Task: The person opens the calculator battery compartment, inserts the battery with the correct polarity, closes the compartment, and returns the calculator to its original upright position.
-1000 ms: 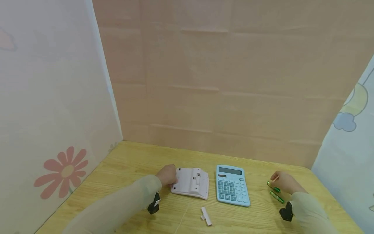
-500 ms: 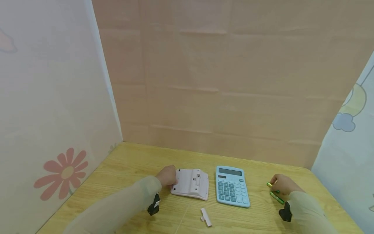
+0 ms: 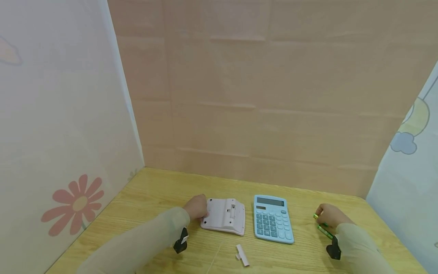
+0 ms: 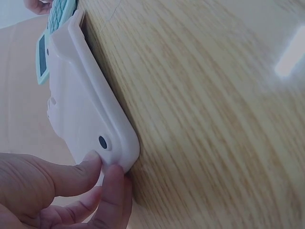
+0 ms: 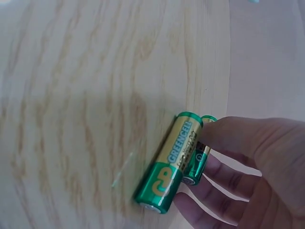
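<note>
With the left hand (image 3: 196,206) pinching the left edge of the face-down pink calculator (image 3: 216,216) on the table (image 3: 161,190), the right hand (image 3: 331,215), fingers curled round the far battery (image 5: 197,167) at right, should best lift clear of the near battery (image 5: 165,167).

At lower centre of the head view, the face-down calculator (image 3: 217,215) lies on the table (image 3: 164,186), my left hand (image 3: 196,206) at its left edge. Just right of it, apart, is the face-up calculator (image 3: 273,219). Before the face-down calculator, near the bottom of the frame, lies the loose cover (image 3: 242,255). At lower right, the far battery (image 5: 195,169) sits between my right hand's (image 3: 333,216) thumb and fingers; the near battery (image 3: 325,232) lies just before it. Behind the table, the back panel (image 3: 260,95) fills the upper middle.
</note>
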Available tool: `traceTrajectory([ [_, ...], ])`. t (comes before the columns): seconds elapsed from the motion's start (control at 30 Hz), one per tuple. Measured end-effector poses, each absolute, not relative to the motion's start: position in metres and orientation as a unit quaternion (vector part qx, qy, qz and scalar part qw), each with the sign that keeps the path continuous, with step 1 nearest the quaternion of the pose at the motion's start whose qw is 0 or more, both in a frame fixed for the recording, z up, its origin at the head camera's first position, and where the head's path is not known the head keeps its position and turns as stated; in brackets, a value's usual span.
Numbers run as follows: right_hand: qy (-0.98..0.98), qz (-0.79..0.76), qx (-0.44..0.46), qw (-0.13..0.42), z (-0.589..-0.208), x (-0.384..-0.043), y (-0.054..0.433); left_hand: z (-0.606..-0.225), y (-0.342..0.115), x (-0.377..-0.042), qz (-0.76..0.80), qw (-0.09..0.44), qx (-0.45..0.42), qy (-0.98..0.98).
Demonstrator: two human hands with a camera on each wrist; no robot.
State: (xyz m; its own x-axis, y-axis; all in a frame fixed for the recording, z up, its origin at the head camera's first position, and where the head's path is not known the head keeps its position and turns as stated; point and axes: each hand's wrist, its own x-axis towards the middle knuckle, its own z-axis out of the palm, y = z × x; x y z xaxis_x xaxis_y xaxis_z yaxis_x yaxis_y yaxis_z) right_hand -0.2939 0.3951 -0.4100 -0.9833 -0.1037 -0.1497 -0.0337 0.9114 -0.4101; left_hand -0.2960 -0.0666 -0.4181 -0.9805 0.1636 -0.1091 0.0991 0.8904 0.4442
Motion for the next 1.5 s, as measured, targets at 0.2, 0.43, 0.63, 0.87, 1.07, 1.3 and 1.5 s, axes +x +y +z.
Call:
traceTrajectory([
  [0.2,0.974,-0.209,-0.037,0.082,-0.409,-0.293,0.395,-0.417,-0.065,-0.297,0.218,0.078,0.058,0.971],
  [0.43,0.973,-0.214,-0.036,0.082,-0.410,-0.294,0.395,-0.417,-0.065,-0.298,0.215,0.086,0.053,0.971],
  [0.63,0.971,-0.221,-0.046,0.075,-0.404,-0.297,0.388,-0.417,-0.064,-0.299,0.223,0.086,0.053,0.970],
  [0.87,0.968,-0.232,-0.083,0.034,-0.380,-0.302,0.360,-0.416,-0.064,-0.298,0.224,0.083,0.056,0.969],
  [1.07,0.954,-0.275,-0.114,0.018,-0.366,-0.300,0.325,-0.415,-0.065,-0.297,0.214,0.081,0.061,0.972],
  [1.3,0.928,-0.346,-0.135,0.040,-0.356,-0.296,0.274,-0.413,-0.066,-0.296,0.212,0.083,0.062,0.972],
  [1.5,0.903,-0.401,-0.150,0.044,-0.356,-0.291,0.234,-0.414,-0.065,-0.298,0.214,0.082,0.059,0.972],
])
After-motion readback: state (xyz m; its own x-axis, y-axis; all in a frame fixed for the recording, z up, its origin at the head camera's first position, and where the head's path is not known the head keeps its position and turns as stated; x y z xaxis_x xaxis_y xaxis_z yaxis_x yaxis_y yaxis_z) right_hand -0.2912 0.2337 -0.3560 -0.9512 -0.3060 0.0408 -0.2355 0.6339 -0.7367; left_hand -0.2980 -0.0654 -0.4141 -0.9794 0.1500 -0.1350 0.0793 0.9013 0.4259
